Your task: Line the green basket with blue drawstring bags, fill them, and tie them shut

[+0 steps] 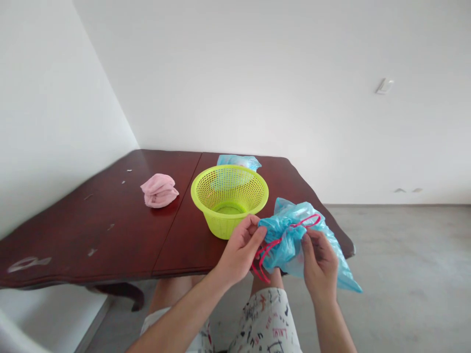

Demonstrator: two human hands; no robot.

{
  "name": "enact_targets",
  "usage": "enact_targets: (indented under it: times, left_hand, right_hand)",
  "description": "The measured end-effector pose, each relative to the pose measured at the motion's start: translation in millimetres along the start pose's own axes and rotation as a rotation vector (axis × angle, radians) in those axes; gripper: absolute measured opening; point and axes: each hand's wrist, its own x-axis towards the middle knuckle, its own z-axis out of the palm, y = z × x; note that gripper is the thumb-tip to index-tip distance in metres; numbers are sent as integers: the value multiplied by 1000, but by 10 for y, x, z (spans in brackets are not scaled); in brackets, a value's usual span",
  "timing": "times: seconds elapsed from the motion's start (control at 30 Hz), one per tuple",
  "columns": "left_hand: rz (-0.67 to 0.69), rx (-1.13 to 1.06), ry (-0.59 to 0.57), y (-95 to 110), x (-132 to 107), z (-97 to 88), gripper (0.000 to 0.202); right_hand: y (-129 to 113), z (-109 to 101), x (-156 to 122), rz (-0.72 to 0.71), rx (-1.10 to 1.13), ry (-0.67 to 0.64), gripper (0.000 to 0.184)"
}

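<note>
Just right of the lime-green, round, perforated plastic basket, my left hand and, farther from it, my right hand pinch a translucent blue plastic bag by its gathered mouth, threaded with a thin pink drawstring, between them.

Bright, diffuse light; source off-frame, direction unclear. White wall greyer up top. Soft sheen on table, small highlights on blue bag. Faint shadows. Wide-angle stretch at edges; 1 pale out-of-focus strip, bottom-left corner.
</note>
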Motion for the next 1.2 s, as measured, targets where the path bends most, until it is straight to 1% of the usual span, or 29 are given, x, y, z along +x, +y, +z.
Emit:
enact_targets:
  times: [0.07,0.17,0.27,0.37,0.43,0.53,0.57,0.63,0.73,0.8,0.87,0.97,1.07,1.2]
  left_hand:
    - [-4,-14,19,5,9,-15,51]
    - [-30,-5,26,-14,-8,-25,51]
    - [-94,3,-34,-38,-71,-19,54]
    - [-123,44,-110,-44,-132,-10,64]
    - [-105,81,-110,-33,-149,-6,69]
    - [-108,136,-101,-3,-141,3,62]
    - [-118,151,-103,5,-136,6,60]
    - [-128,177,-93,9,-128,10,59]
    - [-128,211,-55,-23,-124,11,58]
    - [-120,240,-31,-57,-125,12,57]
    - [-102,275,-14,-87,-127,14,52]
    - [-55,341,-7,-124,-134,15,42]
    - [-20,408,-2,-159,-143,0,37]
    - [-44,426,26,-200,-145,-39,38]
  right_hand:
    - [-3,-52,-8,-7,23,-46,37]
    - [-12,-69,-81,-36,92,-171,46]
    - [-49,-27,-138,-74,67,-285,56]
    - [-113,1,-110,-139,11,-417,46]
    - [-151,-4,-60,-168,-6,-502,42]
    - [-178,-13,3,-156,-13,-609,34]
    - [-178,-9,11,-150,-12,-617,32]
    - [-168,13,-3,-151,-7,-567,32]
    - [-139,61,-99,-168,-15,-385,36]
    - [-117,86,-194,-171,-19,-315,34]
    - [-100,109,-284,-171,-11,-304,36]
    - [-101,155,-354,-164,-4,-336,42]
    - [-137,215,-335,-140,28,-385,35]
    - [-149,243,-280,-133,64,-394,26]
